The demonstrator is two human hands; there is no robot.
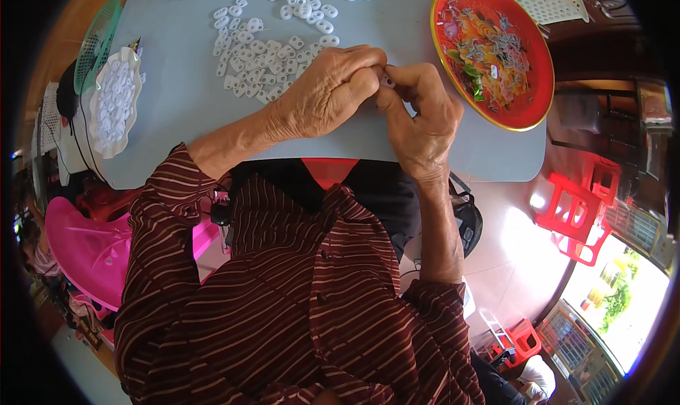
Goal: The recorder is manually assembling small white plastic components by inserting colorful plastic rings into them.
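Note:
My left hand [333, 90] and my right hand [425, 118] meet above the grey table, fingertips together. Between the right thumb and fingers shows a small white plastic piece [387, 81], mostly covered. The left fingers are curled closed against it; whatever is in them is hidden. Just beyond my left hand lies a loose spread of white oval two-holed plastic pieces [258, 51], with more of them [308, 8] farther back. Right of my hands stands a round red tray [536, 86] with a gold rim, with many small grey metal-looking bits [496, 43] over its patterned bottom.
A scalloped white dish [99, 147] heaped with white pieces stands at the table's left edge, by a green basket [99, 40]. A white perforated basket [542, 1] is at the far right. Pink chair [92, 256] and red stools [567, 206] flank the table [184, 22].

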